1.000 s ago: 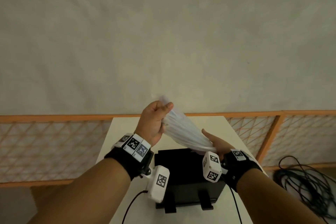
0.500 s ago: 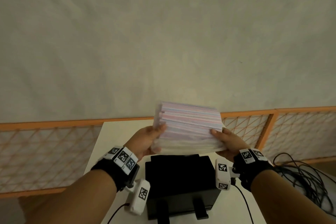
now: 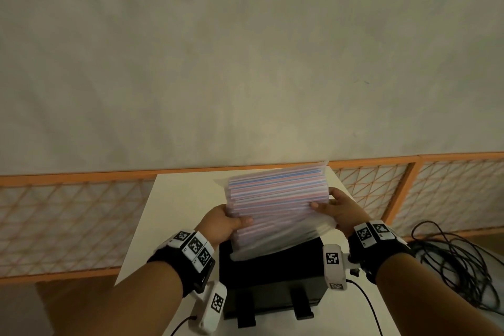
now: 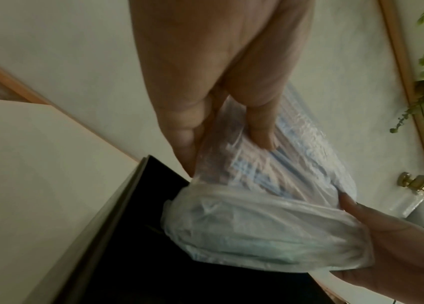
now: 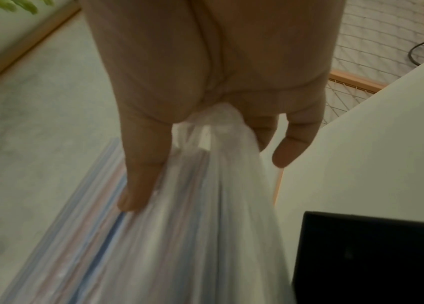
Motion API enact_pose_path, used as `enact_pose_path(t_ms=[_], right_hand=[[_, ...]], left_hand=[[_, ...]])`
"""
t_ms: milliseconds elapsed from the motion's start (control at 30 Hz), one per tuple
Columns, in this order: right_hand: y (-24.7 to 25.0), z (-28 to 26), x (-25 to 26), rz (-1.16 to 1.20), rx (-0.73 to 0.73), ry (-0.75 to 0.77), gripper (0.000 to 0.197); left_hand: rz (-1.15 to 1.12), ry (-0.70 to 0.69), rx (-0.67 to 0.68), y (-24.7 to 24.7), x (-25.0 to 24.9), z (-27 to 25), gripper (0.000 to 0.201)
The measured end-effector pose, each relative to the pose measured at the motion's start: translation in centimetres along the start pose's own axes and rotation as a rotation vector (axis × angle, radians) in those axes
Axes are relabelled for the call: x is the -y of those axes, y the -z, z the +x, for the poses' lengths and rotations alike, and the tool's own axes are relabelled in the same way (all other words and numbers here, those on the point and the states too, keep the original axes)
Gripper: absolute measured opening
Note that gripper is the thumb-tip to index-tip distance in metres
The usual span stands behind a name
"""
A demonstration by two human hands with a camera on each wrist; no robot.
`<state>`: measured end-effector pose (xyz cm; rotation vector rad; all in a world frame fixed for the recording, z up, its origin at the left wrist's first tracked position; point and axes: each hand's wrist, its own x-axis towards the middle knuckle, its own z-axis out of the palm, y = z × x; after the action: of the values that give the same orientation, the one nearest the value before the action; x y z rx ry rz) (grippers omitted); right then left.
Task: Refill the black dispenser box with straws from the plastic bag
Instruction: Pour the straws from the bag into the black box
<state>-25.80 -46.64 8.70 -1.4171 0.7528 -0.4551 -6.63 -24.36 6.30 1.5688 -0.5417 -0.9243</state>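
In the head view, both hands hold a clear bag of pink, blue and white straws over the open top of the black box, which stands on a white table. The left hand grips the bag's left end with its thumb laid across the top; the right hand clasps the right end. The bag's loose lower edge hangs down to the box's rim. A tangle of black cable lies on the floor to the right, and an orange lattice fence runs behind the table. From the left wrist, the left hand pinches the bag between thumb and fingers, with the box open just beneath; the right hand cups the far end. From the right wrist, the right hand bunches the bag in a closed grasp, thumb pressed along the straws, and a corner of the box sits on the table.
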Motion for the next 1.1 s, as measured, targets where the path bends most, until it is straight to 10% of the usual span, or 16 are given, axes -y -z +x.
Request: enact_pose_path(t_ms=[167,467,667,800,1100], right_hand=[[0.1,-0.2,-0.3,-0.08,-0.017,0.079,0.033],[0.2,-0.8,0.8,-0.252,0.009,0.195,0.04],[0.3,-1.2,1.2,-0.273,0.005,0.223,0.083],[0.2,-1.8,1.7,-0.239,0.069,0.225,0.062],[-0.2,-0.6,1.2,-0.322,0.049,0.23,0.082]], left_hand=[[-0.004,-0.019,-0.032,-0.4,0.3,0.3,0.033],[0.05,-0.082,-0.044,-0.5,-0.3,0.6,0.047],[0.085,-0.127,-0.037,-0.8,-0.8,0.2,0.046],[0.106,-0.142,-0.04,-0.7,-0.8,0.2,0.043],[0.104,-0.133,-0.097,-0.3,0.2,-0.2,0.034]])
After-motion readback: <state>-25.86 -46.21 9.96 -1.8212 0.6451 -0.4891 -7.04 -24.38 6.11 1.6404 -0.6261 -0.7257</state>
